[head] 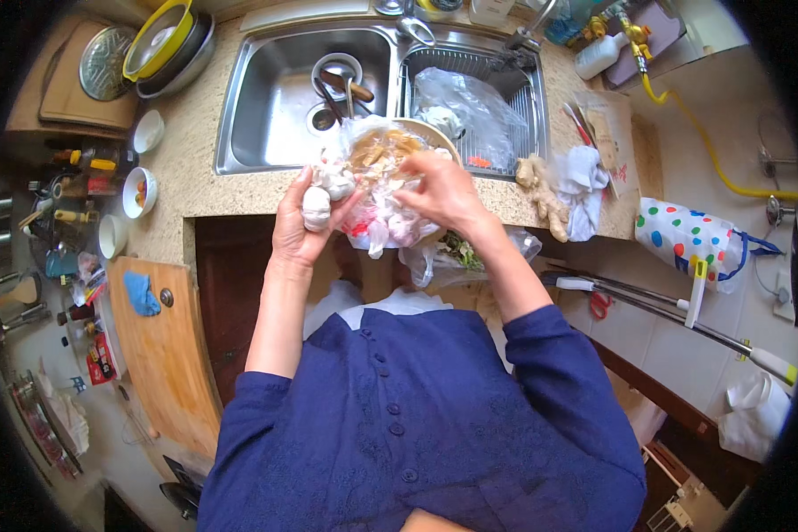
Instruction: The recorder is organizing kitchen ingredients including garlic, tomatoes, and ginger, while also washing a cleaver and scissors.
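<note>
My left hand (pixel 294 229) cradles white garlic bulbs (pixel 317 209) at the counter's front edge. To the right of them, a clear plastic bag (pixel 375 241) holds brownish dry skins and pale pieces. Over this bag hovers my right hand (pixel 447 194), thumb and fingers curled toward its contents. Motion blurs those fingers, so whether anything is pinched between them is unclear. Behind the bag shows the pale rim of a round container (pixel 447 138), largely covered. Below my right wrist, another clear bag (pixel 462 256) contains green leafy scraps.
A steel sink (pixel 266 100) beyond my hands holds a bowl and utensils. In its right basin, a wire rack (pixel 529 116) carries a plastic bag. Ginger root (pixel 545 196) and a white cloth (pixel 582 193) lie to the right. Small bowls (pixel 112 236) and a wooden board (pixel 163 359) stand left.
</note>
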Available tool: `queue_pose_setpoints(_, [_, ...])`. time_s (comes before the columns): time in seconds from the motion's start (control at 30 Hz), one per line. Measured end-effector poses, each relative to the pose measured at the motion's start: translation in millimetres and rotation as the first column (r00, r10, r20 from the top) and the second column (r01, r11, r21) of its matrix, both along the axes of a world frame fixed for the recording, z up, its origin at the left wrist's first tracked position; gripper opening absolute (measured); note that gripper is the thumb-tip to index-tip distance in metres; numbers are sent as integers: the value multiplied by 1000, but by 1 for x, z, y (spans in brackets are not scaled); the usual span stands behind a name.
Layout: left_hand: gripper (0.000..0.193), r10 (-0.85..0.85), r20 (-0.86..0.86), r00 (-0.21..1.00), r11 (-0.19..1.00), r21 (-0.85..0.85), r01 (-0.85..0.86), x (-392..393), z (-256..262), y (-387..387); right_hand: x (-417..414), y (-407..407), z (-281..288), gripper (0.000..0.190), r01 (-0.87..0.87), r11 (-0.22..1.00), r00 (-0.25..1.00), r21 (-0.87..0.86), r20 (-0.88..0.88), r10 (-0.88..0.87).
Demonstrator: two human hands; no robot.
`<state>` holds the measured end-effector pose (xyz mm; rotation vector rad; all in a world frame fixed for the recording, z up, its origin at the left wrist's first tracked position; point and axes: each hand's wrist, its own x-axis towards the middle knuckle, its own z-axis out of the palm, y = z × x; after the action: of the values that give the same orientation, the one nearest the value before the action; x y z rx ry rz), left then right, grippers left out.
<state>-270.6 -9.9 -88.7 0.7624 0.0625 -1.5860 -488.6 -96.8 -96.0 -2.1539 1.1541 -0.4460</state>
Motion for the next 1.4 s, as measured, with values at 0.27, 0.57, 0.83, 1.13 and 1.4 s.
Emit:
queue_pose_setpoints(0.27, [44,6,13,1000,1000,-25,-6,2,-2,3,25,-16,-15,23,-106,985,992,134,-60,114])
queue_pose_setpoints(0.57, [43,-47,4,999,998,-46,47,6,-4,3,50,-13,-44,16,-134,978,979,-160,133,156])
queue_pose_setpoints(0.83, [42,-36,18,999,999,-40,37,7,-6,7,-2,-11,-12,16,159,980,977,-121,161,-139])
queue_pose_setpoints(1.13, [43,-20,-41,999,998,-63,17,15,0,12,-15,17,13,30,9,960,971,-279,232,59])
queue_pose_setpoints(1.4, [45,30,-38,999,999,-27,-31,24,-4,21,-10,53,1,50,-319,933,945,-167,-135,298])
